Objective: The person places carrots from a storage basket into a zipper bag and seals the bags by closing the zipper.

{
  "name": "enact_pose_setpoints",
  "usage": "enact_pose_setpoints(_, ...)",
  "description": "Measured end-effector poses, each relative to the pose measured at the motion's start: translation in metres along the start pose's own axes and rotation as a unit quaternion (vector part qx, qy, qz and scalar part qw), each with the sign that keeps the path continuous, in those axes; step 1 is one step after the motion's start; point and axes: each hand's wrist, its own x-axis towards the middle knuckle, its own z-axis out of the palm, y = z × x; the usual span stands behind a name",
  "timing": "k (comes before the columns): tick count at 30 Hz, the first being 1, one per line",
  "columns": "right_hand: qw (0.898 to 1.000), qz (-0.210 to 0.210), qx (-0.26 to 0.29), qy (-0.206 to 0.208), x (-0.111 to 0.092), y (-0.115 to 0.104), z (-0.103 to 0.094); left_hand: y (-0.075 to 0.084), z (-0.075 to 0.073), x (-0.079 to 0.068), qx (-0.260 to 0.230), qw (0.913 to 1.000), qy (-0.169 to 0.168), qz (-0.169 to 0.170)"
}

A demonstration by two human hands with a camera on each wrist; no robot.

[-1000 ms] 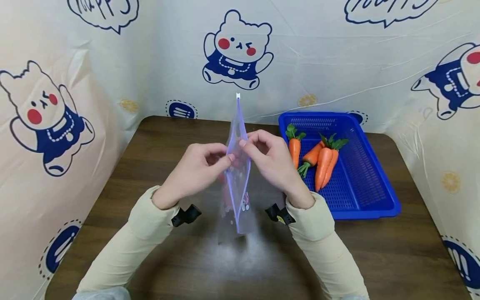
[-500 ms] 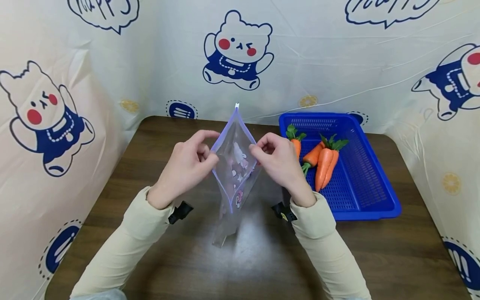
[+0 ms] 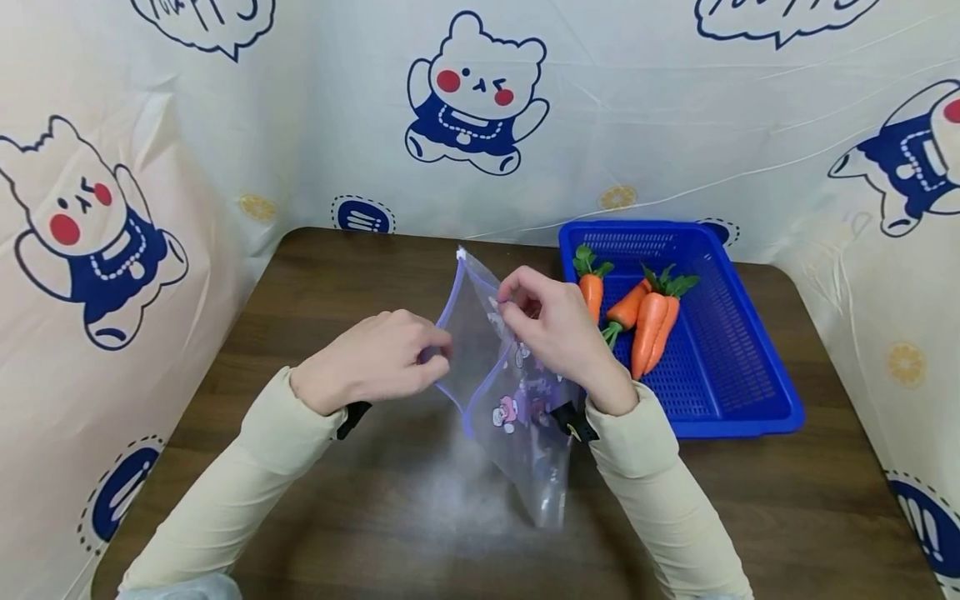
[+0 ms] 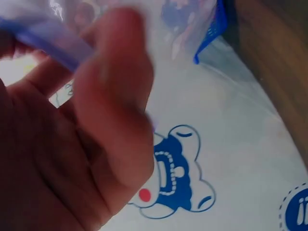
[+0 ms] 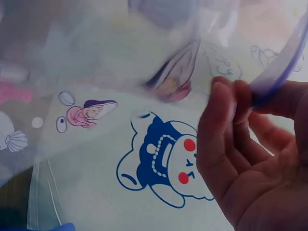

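Note:
A clear zip bag (image 3: 517, 417) with a purple rim and printed cartoon figures hangs between my hands, its mouth spread apart. My left hand (image 3: 375, 358) grips the left side of the rim with curled fingers. In the left wrist view the purple rim (image 4: 53, 45) runs in behind the thumb (image 4: 115, 96). My right hand (image 3: 562, 325) pinches the opposite side of the rim between thumb and fingers. The right wrist view has the printed bag wall (image 5: 86, 110) beside the fingertips. A white slider (image 3: 461, 252) sits at the bag's far corner.
A blue perforated basket (image 3: 738, 358) stands at the right on the brown wooden table (image 3: 330, 500). Inside its left part lie several carrots (image 3: 648, 333) with green tops. Behind and around the table hangs a white curtain (image 3: 645, 108) printed with bears.
The bag's mouth has been drawn wider, and its bottom has swung toward the right. My left hand has turned and moved slightly down; the right hand has shifted a little right.

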Motion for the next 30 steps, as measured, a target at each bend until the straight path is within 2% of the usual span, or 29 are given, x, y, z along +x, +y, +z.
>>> enact_pose_setpoints(4,0.999,-0.005,-0.028,-0.018,-0.001,0.0,-0.003,-0.004,0.003,0.001,-0.005,0.9999,-0.009,-0.001)
enact_pose_setpoints(10,0.997,0.007,-0.076,-0.011,-0.004,0.002,-0.011,-0.014,-0.001,-0.004,-0.02,0.9997,0.017,-0.002)
enact_pose_setpoints(14,0.995,0.01,-0.099,0.028,-0.005,0.005,-0.018,-0.019,-0.007,-0.011,-0.01,0.9986,0.052,-0.002)
enact_pose_setpoints(17,0.993,0.012,-0.107,0.054,-0.006,0.005,-0.023,-0.02,-0.012,-0.016,-0.013,0.9966,0.08,-0.017)
enact_pose_setpoints(22,0.992,0.016,-0.107,0.061,-0.008,0.007,-0.027,-0.02,-0.016,-0.022,-0.016,0.9924,0.117,-0.035)
enact_pose_setpoints(26,0.993,0.015,-0.1,0.06,-0.009,0.007,-0.03,-0.02,-0.018,-0.025,-0.009,0.9874,0.157,-0.017)
enact_pose_setpoints(30,0.993,0.039,-0.1,0.039,-0.011,0.007,-0.033,-0.022,-0.015,-0.024,0.005,0.9833,0.181,0.011)
